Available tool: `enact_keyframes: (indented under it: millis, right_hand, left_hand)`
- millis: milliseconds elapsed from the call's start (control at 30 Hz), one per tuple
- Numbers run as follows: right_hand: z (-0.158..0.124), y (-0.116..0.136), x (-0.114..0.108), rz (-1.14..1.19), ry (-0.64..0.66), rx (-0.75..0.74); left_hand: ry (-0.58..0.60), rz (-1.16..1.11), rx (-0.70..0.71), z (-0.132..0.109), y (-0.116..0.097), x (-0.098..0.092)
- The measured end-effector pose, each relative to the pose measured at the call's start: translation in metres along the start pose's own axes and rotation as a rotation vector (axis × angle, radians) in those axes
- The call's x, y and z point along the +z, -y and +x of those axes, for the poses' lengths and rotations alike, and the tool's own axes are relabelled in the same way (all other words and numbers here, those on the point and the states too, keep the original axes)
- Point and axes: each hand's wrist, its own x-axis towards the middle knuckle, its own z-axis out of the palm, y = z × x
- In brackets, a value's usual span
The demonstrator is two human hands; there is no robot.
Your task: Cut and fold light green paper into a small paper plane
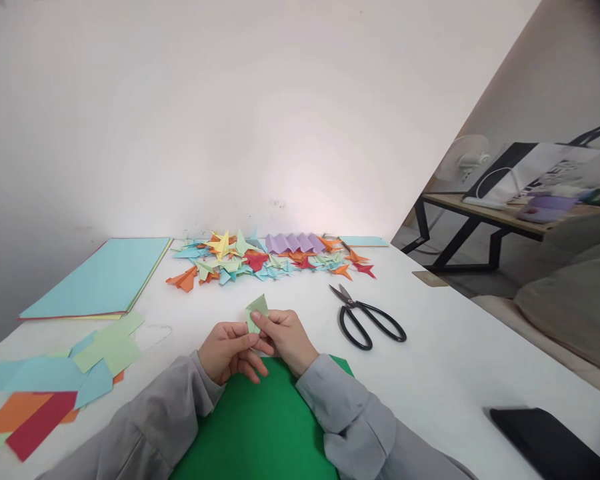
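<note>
Between my two hands is a small piece of light green paper (258, 309), its top folded to a point. My left hand (233, 350) pinches its lower edge between thumb and forefinger, the other fingers loosely curled below. My right hand (287, 339) presses its thumb on the front of the fold, fingers behind it. Both hands hover over a green sheet (265, 427) lying at the table's near edge. Beyond them along the wall lies a heap of folded paper figures (255, 261) in several colours, with a pleated purple paper (294, 243) on top.
Black-handled scissors (356, 317) lie to the right, blades pointing away to the left. A stack of coloured sheets (97, 273) rests at the back left, with loose cut pieces (43, 373) nearer. A black flat object (550, 437) is at the right front of the white table (440, 360).
</note>
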Motion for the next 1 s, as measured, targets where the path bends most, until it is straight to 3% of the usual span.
enact_keyframes:
  millis: [733,1000]
  right_hand:
    - [0.0032,-0.0025,-0.0023,-0.001,-0.021,-0.032]
    - [0.0006,0.0004,-0.0009,0.008,0.073,-0.064]
  left_hand:
    - [0.004,0.020,-0.036,-0.0015,0.0010,0.0039]
    - [-0.014,0.080,0.015,-0.0008,0.0023,0.0053]
